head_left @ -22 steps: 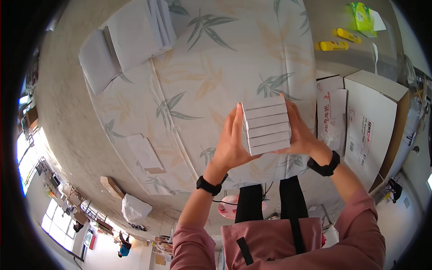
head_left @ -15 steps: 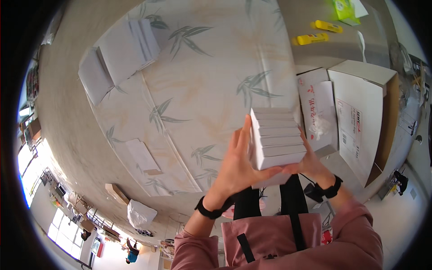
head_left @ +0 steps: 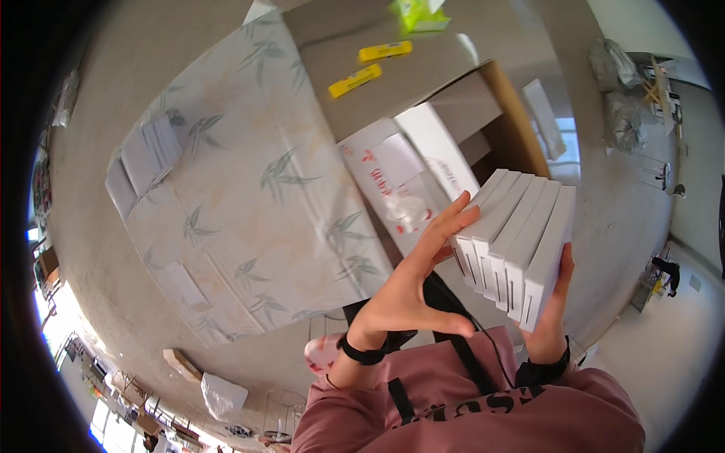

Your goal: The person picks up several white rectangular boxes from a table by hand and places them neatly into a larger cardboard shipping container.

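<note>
A row of several slim white boxes point(head_left: 512, 230) is held in the air, tilted, in front of the open carton point(head_left: 507, 121). My right hand point(head_left: 550, 321) grips the row from its right side and underneath. My left hand point(head_left: 404, 294) is at the row's left side; its fingertips touch or nearly touch the upper left edge, while its thumb stands well apart below. Behind the left hand lies a flat white carton with red print point(head_left: 371, 160), with a crumpled white wad point(head_left: 408, 211) on it.
The table point(head_left: 325, 38) carries a leaf-patterned cloth point(head_left: 234, 166). White folded sheets or flat boxes point(head_left: 143, 155) lie at its far left, another flat white piece point(head_left: 186, 284) nearer. Two yellow tubes point(head_left: 385, 50) and a green packet point(head_left: 421, 15) lie at the back.
The boxes have moved right and turned, to in front of the carton. My left thumb has come away from them; my right hand still holds them. The view has swung right.
</note>
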The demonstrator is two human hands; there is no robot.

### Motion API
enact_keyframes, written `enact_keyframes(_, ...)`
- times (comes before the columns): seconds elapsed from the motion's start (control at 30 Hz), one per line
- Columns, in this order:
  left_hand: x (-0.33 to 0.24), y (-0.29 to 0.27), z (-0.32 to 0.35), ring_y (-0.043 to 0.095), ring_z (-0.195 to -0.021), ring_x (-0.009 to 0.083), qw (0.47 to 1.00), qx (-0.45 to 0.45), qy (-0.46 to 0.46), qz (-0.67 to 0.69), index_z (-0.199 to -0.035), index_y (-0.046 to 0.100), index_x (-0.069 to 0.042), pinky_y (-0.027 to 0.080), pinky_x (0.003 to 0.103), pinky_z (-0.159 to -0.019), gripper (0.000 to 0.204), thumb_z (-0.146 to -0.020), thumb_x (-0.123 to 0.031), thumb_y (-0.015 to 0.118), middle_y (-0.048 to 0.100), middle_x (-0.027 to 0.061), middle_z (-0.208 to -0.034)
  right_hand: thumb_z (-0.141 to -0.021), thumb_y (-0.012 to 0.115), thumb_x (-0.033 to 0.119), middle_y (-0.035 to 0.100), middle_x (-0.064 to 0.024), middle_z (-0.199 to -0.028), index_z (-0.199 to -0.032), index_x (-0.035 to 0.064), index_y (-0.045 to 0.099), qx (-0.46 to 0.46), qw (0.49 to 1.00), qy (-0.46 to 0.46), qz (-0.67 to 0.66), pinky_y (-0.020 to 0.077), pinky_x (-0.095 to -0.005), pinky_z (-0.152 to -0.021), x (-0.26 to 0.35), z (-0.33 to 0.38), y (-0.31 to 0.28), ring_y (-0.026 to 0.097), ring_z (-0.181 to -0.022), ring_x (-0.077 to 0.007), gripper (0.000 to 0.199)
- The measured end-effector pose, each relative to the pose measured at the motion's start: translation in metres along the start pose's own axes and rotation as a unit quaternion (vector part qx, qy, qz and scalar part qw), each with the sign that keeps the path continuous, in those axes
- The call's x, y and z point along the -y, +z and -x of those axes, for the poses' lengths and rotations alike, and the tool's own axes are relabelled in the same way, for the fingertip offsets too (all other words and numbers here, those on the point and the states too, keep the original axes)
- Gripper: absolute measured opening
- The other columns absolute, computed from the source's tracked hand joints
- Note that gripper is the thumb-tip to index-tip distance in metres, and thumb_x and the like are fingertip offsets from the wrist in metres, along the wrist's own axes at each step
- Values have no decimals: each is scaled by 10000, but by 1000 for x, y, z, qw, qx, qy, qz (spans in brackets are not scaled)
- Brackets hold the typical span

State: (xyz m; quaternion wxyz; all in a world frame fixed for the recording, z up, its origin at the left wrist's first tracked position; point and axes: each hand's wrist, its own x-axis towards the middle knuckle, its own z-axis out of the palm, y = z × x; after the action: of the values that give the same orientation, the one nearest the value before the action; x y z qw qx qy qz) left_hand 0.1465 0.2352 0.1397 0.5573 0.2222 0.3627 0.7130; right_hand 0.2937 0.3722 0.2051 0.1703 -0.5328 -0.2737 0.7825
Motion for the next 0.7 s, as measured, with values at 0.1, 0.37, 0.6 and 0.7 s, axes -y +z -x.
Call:
enact_keyframes(0.1,17,43,-31,186,-1396,257,997,-57,25,-40,-1449,206,-32,227,417,-1089,1203,-509,-262,920,119,135,-1533,-916,395,553,468,-67,-1348,-1379,153,394,6,999,-17,-42,367,-423,-1017,22,-14,-35,475,-1207,-248,612)
enact_keyframes(0.37,54,72,-68,288,-1359,254,989,-101,87,68,-1467,161,-54,286,409,-1082,895,-725,20,655,186,118,-1521,-894,407,589,526,-6,-1278,-1313,168,479,-20,994,36,-102,396,-374,-972,43,-26,-71,507,-1161,-199,598)
enact_keyframes(0.6,68,66,-75,427,-1266,223,987,-117,81,79,-1406,339,-24,370,361,-1027,599,-840,28,528,319,143,-1467,-973,286,477,356,-112,-1438,-1381,74,362,-156,956,48,-243,209,-479,-1120,44,-26,-72,309,-1340,-292,578)
enact_keyframes(0.7,72,64,-75,439,-1251,222,986,-124,85,71,-1392,357,-2,395,355,-997,548,-865,18,506,324,186,-1456,-977,280,466,356,-121,-1437,-1380,70,364,-133,954,57,-262,206,-488,-1119,41,-27,-84,303,-1344,-300,572)
